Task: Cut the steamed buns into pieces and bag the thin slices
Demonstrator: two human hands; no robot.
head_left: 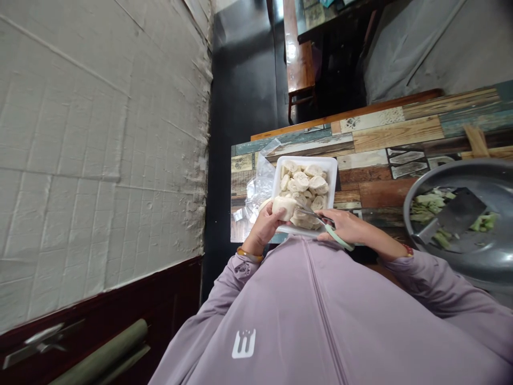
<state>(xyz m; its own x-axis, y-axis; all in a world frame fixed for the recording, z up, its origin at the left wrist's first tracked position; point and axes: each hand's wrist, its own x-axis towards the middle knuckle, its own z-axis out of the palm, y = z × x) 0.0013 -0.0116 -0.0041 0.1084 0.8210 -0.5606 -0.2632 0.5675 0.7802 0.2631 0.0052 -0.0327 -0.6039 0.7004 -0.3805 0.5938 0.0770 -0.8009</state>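
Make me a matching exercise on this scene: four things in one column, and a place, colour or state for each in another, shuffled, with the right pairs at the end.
Column one
1. Scissors
2. Tray
3. Cleaver
4. Bag

Column two
A. Lying in the metal bowl with chopped greens
B. Clear plastic, crumpled on the table
C. White, filled with pale pieces
D. In the right hand, with a light green handle

Pairs: 1-D, 2-C, 3-A, 4-B

Basin (pixel 467 256) cut off, tray (pixel 306 160) partly hidden
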